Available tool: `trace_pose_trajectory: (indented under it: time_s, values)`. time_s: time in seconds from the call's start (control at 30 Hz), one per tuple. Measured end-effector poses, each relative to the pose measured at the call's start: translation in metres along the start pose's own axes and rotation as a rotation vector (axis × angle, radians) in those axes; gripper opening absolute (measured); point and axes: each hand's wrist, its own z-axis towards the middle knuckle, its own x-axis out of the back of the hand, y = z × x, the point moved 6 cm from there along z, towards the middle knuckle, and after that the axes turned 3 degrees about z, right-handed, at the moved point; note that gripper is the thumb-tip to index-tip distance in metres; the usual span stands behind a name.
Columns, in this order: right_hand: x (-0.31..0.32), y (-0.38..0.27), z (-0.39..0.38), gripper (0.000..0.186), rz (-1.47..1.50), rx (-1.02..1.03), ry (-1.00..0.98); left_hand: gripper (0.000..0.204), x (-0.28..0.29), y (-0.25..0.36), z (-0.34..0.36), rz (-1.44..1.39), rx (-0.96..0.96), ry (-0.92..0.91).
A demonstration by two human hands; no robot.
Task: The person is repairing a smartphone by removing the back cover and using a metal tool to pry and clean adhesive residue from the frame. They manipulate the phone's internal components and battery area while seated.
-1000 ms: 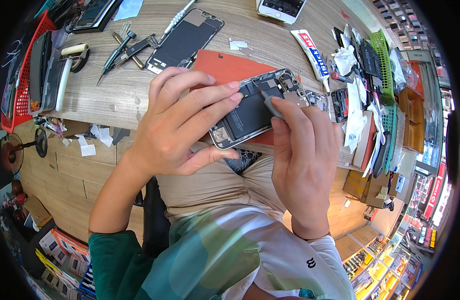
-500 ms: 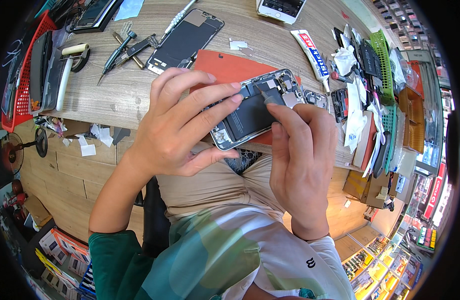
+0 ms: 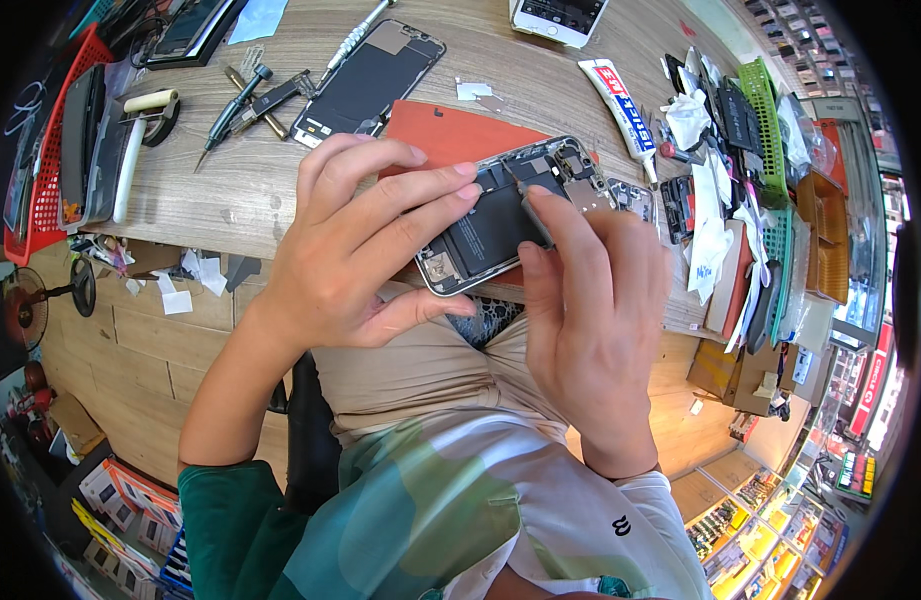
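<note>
An opened smartphone [image 3: 490, 225] lies tilted at the table's near edge, its dark battery and circuit parts bare. My left hand [image 3: 340, 245] grips it by the lower left end, thumb beneath the frame and fingertips over its upper side. In the pinch of my right hand [image 3: 600, 310] is a slim tool with a thin pointed tip [image 3: 513, 177], whose kind I cannot make out. That tip reaches in near the top of the battery. Under the phone's far side is an orange-red mat [image 3: 450, 130].
Beyond the mat lies a detached phone screen panel [image 3: 375, 85], with screwdrivers [image 3: 233, 118] to its left. At right are a glue tube [image 3: 620, 110], a phone circuit board [image 3: 632, 197], paper scraps and a green basket [image 3: 763, 120]. A red basket [image 3: 50, 190] stands far left.
My right hand has shifted slightly left, and the tool now stands more upright over the battery's upper edge. The left hand and phone have barely moved.
</note>
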Motion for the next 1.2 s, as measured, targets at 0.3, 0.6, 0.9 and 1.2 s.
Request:
trace_pose_trajectory:
  time_s: [0.3,0.6,0.9,1.2]
  values:
    - [0.0036,-0.0028,0.0017,0.041,-0.023,-0.031,-0.059,0.072,-0.0001,-0.0005,-0.0005,-0.004,-0.002,0.004]
    - [0.0030,-0.0009,0.0010,0.040,-0.058,-0.019,-0.061,0.073,0.0000,-0.0004,-0.0001,0.000,-0.003,0.005]
    - [0.0030,-0.0009,0.0016,0.037,-0.034,-0.066,-0.124,0.073,0.0002,-0.0006,-0.0002,0.002,-0.003,0.003]
    - [0.0058,-0.0022,0.0034,0.035,-0.036,-0.041,-0.071,0.073,0.0005,-0.0005,0.0002,-0.002,0.000,0.001]
